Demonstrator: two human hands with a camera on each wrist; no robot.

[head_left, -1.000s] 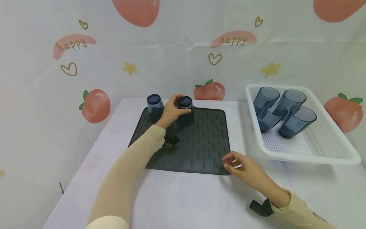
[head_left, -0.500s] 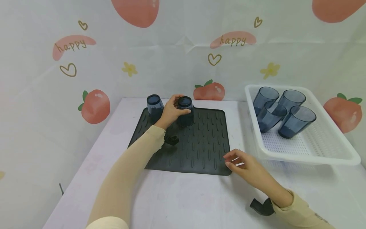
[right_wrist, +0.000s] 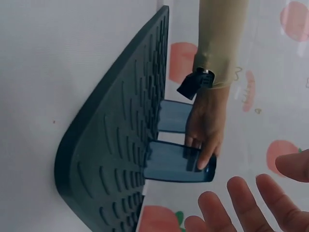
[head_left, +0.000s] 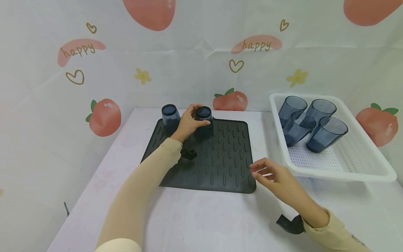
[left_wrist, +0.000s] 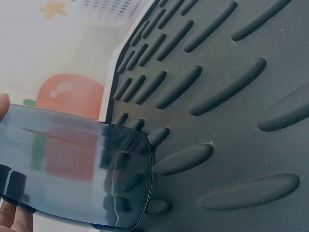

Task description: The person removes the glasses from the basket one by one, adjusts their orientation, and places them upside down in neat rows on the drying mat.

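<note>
My left hand (head_left: 188,123) grips an upside-down blue tumbler (head_left: 204,123) that stands on the dark ridged mat (head_left: 217,164) near its far edge. The left wrist view shows that tumbler (left_wrist: 82,169) mouth-down against the mat (left_wrist: 231,96). A second upside-down tumbler (head_left: 170,117) stands just left of it at the mat's far left corner. My right hand (head_left: 271,176) hovers with loosely spread fingers over the mat's near right corner and holds nothing. In the right wrist view my fingertips (right_wrist: 241,203) show at the bottom, with the left hand (right_wrist: 205,125) on the tumbler (right_wrist: 176,162).
A white perforated basket (head_left: 346,164) at the right holds several upright blue tumblers (head_left: 325,133). The mat lies on a white table (head_left: 204,220) with a fruit-print backdrop behind and at the sides. Black wrist mounts sit on both sleeves.
My right hand has lifted slightly and drifted up and to the right, off the mat's near right corner. The left hand and its tumbler have stayed put.
</note>
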